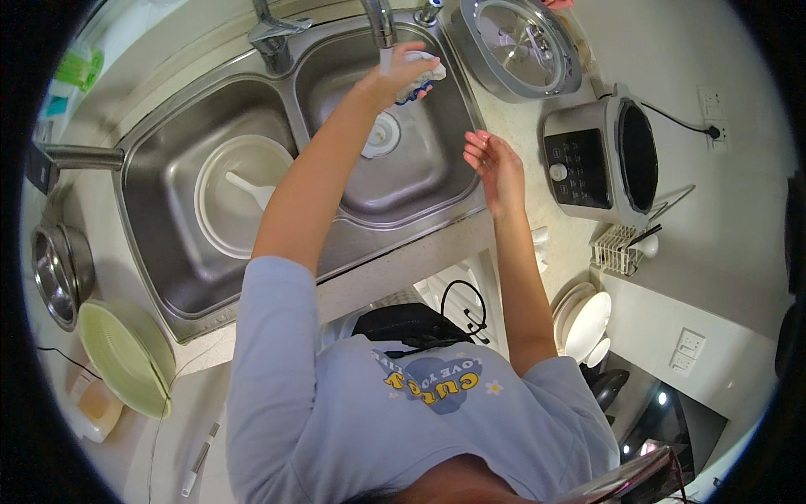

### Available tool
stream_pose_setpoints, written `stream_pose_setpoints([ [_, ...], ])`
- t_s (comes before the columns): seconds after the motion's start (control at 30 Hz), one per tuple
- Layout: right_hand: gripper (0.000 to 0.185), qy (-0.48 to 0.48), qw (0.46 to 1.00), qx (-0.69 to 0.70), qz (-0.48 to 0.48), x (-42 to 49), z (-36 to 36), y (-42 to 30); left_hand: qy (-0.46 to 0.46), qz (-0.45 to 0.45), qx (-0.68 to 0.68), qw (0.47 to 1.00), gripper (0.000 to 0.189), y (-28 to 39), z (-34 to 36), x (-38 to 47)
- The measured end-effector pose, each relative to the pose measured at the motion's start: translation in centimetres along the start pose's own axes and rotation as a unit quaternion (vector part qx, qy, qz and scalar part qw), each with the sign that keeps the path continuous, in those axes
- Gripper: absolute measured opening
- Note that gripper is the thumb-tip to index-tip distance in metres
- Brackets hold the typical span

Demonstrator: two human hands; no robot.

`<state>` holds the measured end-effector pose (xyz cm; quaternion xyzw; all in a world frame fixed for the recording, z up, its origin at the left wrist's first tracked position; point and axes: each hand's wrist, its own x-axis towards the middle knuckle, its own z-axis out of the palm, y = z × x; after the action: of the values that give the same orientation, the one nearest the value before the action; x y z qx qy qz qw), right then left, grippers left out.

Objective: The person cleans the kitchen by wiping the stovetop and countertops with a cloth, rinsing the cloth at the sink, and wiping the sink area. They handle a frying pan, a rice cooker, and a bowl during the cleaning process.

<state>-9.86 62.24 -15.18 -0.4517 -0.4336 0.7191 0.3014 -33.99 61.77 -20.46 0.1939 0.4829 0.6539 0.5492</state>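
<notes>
My left hand (393, 72) is under the running faucet (380, 25), above the right basin of a steel double sink (434, 176). It grips a wet white and blue cloth (412, 72). The round drain strainer (383, 133) lies below that hand. My right hand (494, 160) hovers over the basin's right edge, its fingers loosely curled and holding nothing. In the left basin a large whitish round basin (220, 214) holds a white spoon or scoop (249, 186), partly hidden by my left forearm.
Right of the sink are a grey oval pot with a glass lid (516, 47), a cooker (582, 164), a utensil rack (614, 249) and stacked white plates (585, 321). On the left stand metal bowls (60, 271), a green colander (123, 359) and a bottle (97, 403). A second faucet (274, 47) stands behind the sink.
</notes>
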Motion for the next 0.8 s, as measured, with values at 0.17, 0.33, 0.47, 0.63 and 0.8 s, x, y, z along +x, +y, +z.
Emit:
stream_pose_setpoints([
  [0.17,0.029,0.001,1.0,0.019,0.006,-1.5,-0.7,0.6,0.022,-0.103,0.156,0.982,0.029,-1.1,4.5,2.9],
  [0.33,0.028,0.009,1.0,0.018,-0.006,-1.7,-1.9,0.1,0.054,-0.017,0.352,0.934,0.043,-2.2,5.4,4.3],
  [0.47,0.028,-0.007,1.0,0.03,0.004,-1.8,-2.7,0.4,-0.017,-0.02,0.378,0.925,0.04,-4.3,4.7,6.3],
  [0.63,0.028,0.001,1.0,0.016,0.008,-1.7,-3.3,1.1,-0.006,0.233,0.617,0.751,0.033,-5.3,-0.8,5.7],
  [0.8,0.035,-0.079,0.997,-0.018,0.018,0.3,-1.0,1.5,0.043,-0.127,0.062,0.989,0.028,-0.8,-3.0,-0.8],
])
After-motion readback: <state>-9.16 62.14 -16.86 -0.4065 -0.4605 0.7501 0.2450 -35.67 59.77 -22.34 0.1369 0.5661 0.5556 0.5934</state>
